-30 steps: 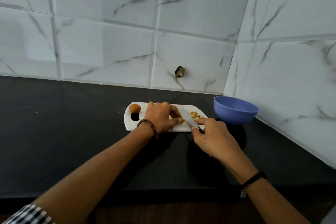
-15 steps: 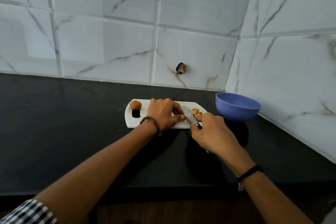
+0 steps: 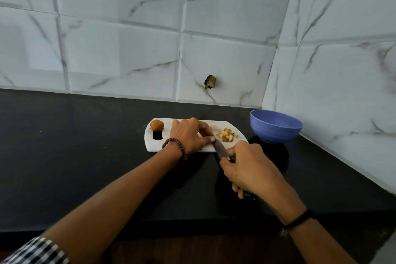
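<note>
White marble-veined tile wall on two sides, one dark hole in it. Black stone bench below. One round blue plastic bowl in the corner, just beside the right end of the one white plastic cutting board; nothing between them. Right hand clenched round the handle of one steel kitchen knife, blade angled onto the board's near edge, tip at the left thumb. Left hand curled over a pale piece of food, pinning it mid-board and mostly hiding it. One pile of cut brown-yellow chunks right of the blade, count unclear. One whole round brown item at the board's left end, above the handle slot.
</note>
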A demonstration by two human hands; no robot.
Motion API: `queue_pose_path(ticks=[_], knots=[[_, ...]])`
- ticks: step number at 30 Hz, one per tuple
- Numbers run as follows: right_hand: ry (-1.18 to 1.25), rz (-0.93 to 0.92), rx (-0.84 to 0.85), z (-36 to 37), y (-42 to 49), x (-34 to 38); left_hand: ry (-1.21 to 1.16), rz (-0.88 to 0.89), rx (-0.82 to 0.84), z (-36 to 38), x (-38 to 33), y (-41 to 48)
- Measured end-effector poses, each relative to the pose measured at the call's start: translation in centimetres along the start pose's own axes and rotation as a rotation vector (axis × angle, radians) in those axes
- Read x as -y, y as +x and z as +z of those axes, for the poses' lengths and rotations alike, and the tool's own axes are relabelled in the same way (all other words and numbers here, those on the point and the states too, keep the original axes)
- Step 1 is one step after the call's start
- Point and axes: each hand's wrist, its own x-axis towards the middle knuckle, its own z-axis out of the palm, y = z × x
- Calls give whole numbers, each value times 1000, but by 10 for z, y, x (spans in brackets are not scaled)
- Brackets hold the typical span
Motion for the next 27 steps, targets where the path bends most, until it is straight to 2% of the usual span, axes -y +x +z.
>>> queue_pose_path(ticks=[9, 13, 17, 21, 27], knots=[[112, -44, -123, -10, 0, -12, -24, -11, 70, -5, 6, 0], [98, -61, -102, -11, 1, -12, -99, -26, 19, -6, 13, 3], [104, -60, -49, -8, 1, -11, -54, -6, 30, -8, 12, 2], [107, -48, -64, -8, 2, -12, -20, 11, 56, -12, 9, 3], [98, -88, -59, -6, 2, -11, -35, -44, -128, -19, 17, 6]])
